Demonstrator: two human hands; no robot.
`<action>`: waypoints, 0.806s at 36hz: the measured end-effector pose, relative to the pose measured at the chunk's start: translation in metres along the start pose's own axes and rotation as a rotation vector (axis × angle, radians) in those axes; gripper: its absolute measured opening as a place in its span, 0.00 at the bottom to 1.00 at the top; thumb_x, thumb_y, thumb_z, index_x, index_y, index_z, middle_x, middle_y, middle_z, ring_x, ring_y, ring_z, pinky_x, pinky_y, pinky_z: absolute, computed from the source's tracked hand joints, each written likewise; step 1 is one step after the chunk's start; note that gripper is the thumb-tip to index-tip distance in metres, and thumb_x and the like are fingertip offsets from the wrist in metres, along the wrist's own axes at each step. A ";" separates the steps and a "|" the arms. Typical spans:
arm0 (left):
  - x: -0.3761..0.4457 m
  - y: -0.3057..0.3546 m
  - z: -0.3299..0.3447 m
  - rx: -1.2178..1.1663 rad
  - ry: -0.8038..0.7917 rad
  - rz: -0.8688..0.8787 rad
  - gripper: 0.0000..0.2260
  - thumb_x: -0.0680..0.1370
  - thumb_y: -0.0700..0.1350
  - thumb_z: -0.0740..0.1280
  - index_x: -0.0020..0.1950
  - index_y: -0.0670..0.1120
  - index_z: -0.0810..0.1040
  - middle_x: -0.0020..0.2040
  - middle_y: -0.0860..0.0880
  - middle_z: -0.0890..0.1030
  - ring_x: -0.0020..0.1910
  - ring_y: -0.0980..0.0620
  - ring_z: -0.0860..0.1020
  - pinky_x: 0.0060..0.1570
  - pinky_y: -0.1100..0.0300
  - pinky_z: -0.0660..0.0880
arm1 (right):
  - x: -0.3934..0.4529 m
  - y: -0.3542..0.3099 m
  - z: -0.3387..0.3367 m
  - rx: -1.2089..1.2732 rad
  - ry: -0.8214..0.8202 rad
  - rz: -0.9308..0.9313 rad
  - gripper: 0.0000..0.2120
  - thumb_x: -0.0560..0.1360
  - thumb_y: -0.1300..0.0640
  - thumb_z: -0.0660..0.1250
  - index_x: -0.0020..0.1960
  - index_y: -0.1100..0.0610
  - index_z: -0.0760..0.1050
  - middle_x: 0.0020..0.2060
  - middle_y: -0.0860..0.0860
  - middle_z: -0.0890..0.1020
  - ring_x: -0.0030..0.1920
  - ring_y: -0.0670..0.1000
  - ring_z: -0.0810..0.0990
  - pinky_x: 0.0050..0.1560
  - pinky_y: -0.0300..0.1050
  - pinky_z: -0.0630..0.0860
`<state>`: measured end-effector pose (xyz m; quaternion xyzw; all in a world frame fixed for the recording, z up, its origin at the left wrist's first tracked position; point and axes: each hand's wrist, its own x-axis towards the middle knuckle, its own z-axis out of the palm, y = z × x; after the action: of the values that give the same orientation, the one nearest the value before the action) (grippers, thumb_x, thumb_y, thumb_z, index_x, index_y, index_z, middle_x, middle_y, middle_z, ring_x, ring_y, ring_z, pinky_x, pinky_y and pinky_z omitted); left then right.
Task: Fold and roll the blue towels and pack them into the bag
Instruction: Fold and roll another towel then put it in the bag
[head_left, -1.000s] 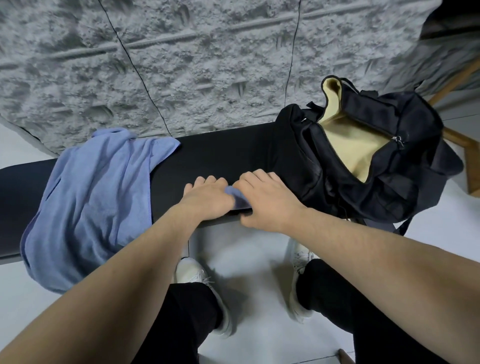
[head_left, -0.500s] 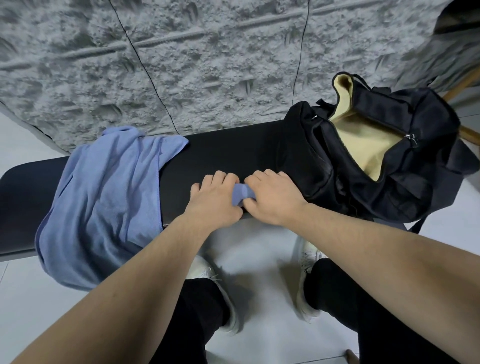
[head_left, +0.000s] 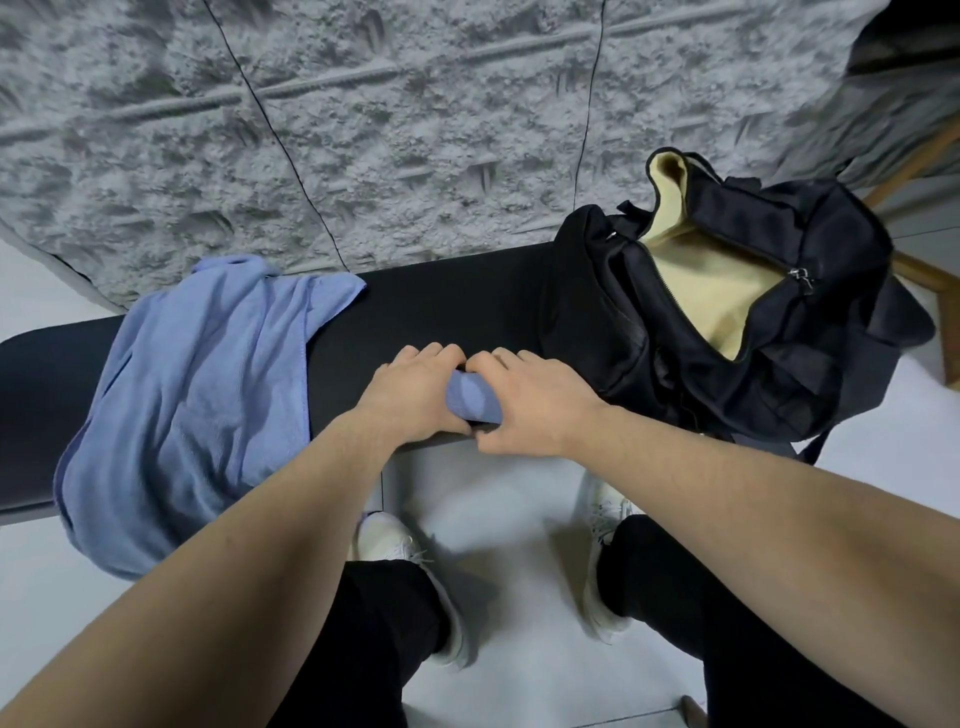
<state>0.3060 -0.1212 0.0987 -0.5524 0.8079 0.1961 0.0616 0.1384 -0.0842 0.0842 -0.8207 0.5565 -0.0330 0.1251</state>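
The black bag (head_left: 753, 317) stands at the right end of the dark worktop (head_left: 441, 312), its zip mouth gaping to show a pale yellow lining; no towel shows inside it. Just left of the bag, at the worktop's near edge, both hands close on a small rolled blue towel (head_left: 472, 397): the left hand (head_left: 415, 387) curls round its left end and the right hand (head_left: 535, 397) round its right end, fingers bent over the far side, thumbs at the near edge. A larger loose blue towel (head_left: 192, 410) lies crumpled over the left part of the worktop, one end hanging off the near edge. Compared with half a second ago, more of the roll shows between the hands, whose fingertips now nearly meet over it.
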 end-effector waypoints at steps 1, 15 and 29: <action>0.000 0.000 -0.001 -0.034 -0.006 -0.006 0.24 0.66 0.58 0.76 0.54 0.54 0.68 0.50 0.55 0.71 0.52 0.50 0.68 0.50 0.52 0.70 | 0.001 0.001 0.000 -0.026 -0.006 -0.002 0.28 0.68 0.39 0.68 0.62 0.50 0.65 0.52 0.45 0.72 0.49 0.51 0.73 0.47 0.50 0.74; -0.011 0.005 -0.010 -0.136 0.350 0.119 0.25 0.70 0.48 0.74 0.66 0.56 0.74 0.62 0.57 0.70 0.67 0.52 0.63 0.62 0.52 0.65 | -0.005 0.008 -0.030 0.413 -0.070 0.267 0.21 0.70 0.47 0.71 0.56 0.52 0.67 0.44 0.49 0.79 0.44 0.54 0.79 0.44 0.50 0.76; -0.038 0.026 -0.023 0.187 0.432 0.332 0.25 0.63 0.42 0.74 0.60 0.50 0.77 0.56 0.52 0.77 0.60 0.46 0.71 0.52 0.52 0.65 | -0.041 -0.002 -0.051 0.920 -0.190 0.258 0.32 0.66 0.39 0.76 0.62 0.47 0.65 0.52 0.47 0.78 0.52 0.47 0.80 0.56 0.47 0.78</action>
<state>0.2999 -0.0887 0.1383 -0.4337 0.8961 0.0059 -0.0943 0.1148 -0.0544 0.1370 -0.6039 0.5674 -0.1846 0.5284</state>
